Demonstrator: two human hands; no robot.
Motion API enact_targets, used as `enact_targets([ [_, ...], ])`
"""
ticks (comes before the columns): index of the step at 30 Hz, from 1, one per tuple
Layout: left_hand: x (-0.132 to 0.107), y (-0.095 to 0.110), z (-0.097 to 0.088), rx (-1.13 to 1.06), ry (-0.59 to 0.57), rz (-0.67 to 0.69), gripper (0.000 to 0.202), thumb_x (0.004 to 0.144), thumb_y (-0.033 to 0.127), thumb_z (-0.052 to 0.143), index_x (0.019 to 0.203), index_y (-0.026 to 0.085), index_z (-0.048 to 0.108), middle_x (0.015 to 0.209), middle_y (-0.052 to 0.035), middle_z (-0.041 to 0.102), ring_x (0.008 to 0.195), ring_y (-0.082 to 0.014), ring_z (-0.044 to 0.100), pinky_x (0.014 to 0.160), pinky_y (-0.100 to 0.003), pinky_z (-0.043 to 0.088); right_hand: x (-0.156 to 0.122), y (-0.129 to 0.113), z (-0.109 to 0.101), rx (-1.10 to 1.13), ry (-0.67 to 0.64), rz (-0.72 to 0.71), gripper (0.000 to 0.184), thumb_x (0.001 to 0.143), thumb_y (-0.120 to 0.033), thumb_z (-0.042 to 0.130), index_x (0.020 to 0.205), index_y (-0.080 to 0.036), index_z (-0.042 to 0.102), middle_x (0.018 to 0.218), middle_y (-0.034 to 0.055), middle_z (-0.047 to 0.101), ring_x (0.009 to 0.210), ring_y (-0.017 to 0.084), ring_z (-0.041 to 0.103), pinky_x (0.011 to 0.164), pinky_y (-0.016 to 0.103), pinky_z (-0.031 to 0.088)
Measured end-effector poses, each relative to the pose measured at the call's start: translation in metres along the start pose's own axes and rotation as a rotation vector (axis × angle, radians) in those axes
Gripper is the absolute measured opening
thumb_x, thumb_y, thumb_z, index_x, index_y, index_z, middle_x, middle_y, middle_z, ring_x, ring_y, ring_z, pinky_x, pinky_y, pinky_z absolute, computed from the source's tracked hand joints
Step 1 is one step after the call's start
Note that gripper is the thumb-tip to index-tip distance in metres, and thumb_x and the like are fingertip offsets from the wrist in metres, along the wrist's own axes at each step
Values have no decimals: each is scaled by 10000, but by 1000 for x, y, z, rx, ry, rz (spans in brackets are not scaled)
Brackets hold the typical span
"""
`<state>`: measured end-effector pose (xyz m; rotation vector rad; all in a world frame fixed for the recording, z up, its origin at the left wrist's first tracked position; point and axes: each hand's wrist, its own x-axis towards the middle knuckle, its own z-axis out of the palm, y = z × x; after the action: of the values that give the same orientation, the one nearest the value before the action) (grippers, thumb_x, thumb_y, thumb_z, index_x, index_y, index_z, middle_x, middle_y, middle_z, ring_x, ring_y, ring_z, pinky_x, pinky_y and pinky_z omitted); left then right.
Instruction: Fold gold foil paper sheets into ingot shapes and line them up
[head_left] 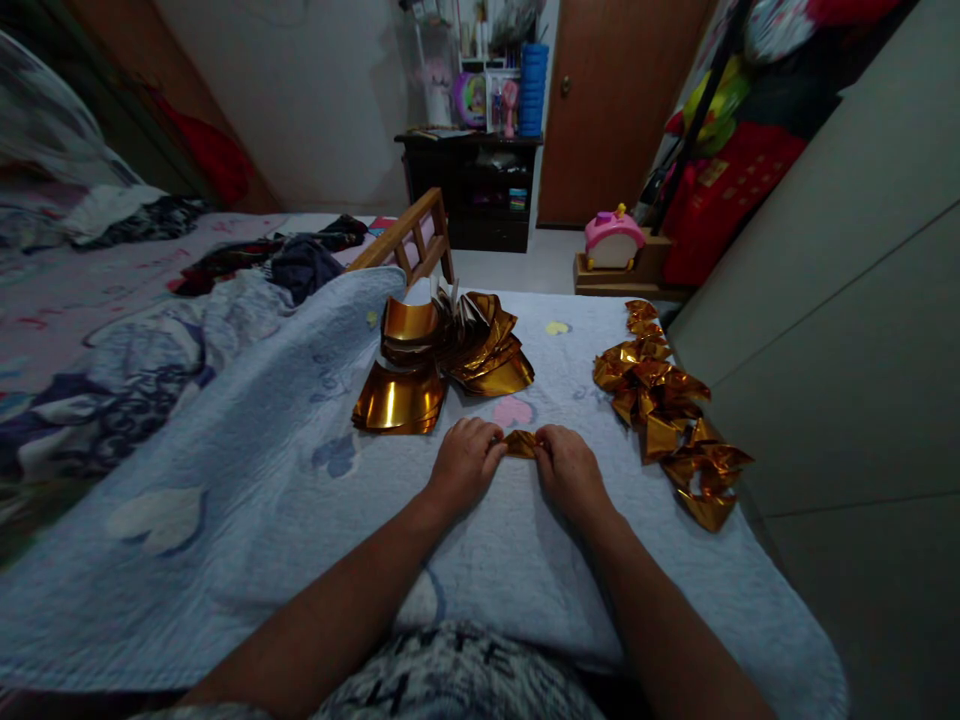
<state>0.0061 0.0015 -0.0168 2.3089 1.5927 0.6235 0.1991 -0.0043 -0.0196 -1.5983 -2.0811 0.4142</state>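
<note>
A small folded piece of gold foil paper [520, 444] lies between my hands, just above the blue cloth. My left hand [466, 462] pinches its left end, and my right hand [571, 470] grips the right end. Beyond my left hand, loose sheets of gold foil paper [401, 398] are fanned out in curved, overlapping stacks. Over to the right sits a heap of folded gold foil pieces [660, 395], running along the cloth's right side.
A light blue quilted cloth [285, 560] with heart patterns covers the surface before me. A wooden rail [420, 235] stands at its far left corner, beside a bed [67, 300] with clothes. Pale cabinet panels [847, 400] flank the right; a pink toy [613, 240] sits beyond the far edge.
</note>
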Motion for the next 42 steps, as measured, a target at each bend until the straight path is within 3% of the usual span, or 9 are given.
enact_targets([
  [8, 1, -1, 1, -2, -19, -39, 153, 922, 326, 643, 993, 190, 655, 988, -70, 624, 983, -262, 534, 860, -387, 419, 1, 1, 3, 34, 42, -1, 161, 893, -108, 524, 1014, -156, 618, 966, 100, 623, 845, 223, 576, 804, 335, 440],
  [14, 2, 2, -2, -104, -55, -50, 64, 892, 237, 647, 918, 184, 623, 960, -57, 653, 954, -250, 551, 854, -386, 399, 0, 1, 2, 38, 35, -24, 174, 873, -94, 508, 984, -169, 619, 963, 105, 618, 923, 249, 565, 849, 361, 438],
  [20, 2, 6, -9, -258, -68, -20, 94, 856, 168, 635, 947, 189, 645, 840, -21, 652, 865, -218, 573, 809, -353, 402, -1, 0, -1, 147, 82, -37, 291, 869, -187, 586, 1153, -123, 586, 1018, 120, 614, 930, 254, 554, 862, 380, 446],
  [24, 2, 3, -9, -304, -67, 49, 191, 856, 170, 631, 1038, 184, 686, 861, -37, 656, 882, -217, 578, 820, -345, 416, 0, 1, -3, 148, 34, -59, 130, 889, -204, 576, 1005, -167, 623, 967, 99, 616, 929, 256, 542, 849, 383, 427],
  [28, 3, 2, -9, -318, -71, 83, 139, 897, 236, 614, 975, 184, 716, 869, -52, 658, 898, -217, 573, 822, -342, 418, 0, 2, -4, 223, 14, -77, 74, 893, -172, 536, 890, -192, 607, 893, 76, 613, 887, 238, 539, 814, 364, 413],
  [34, 3, 4, -14, -437, -104, 49, 213, 936, 326, 575, 847, 183, 705, 784, -30, 627, 837, -192, 566, 781, -315, 418, 0, -4, -11, 439, -31, -82, 91, 884, -170, 505, 849, -199, 584, 859, 51, 621, 848, 204, 552, 766, 319, 420],
  [42, 2, 6, -17, -531, -128, 4, 265, 921, 358, 555, 736, 179, 621, 733, -12, 577, 773, -177, 555, 724, -292, 415, 1, -10, -19, 561, -145, 26, 74, 854, -230, 552, 874, -188, 609, 790, 6, 628, 739, 163, 571, 675, 270, 415],
])
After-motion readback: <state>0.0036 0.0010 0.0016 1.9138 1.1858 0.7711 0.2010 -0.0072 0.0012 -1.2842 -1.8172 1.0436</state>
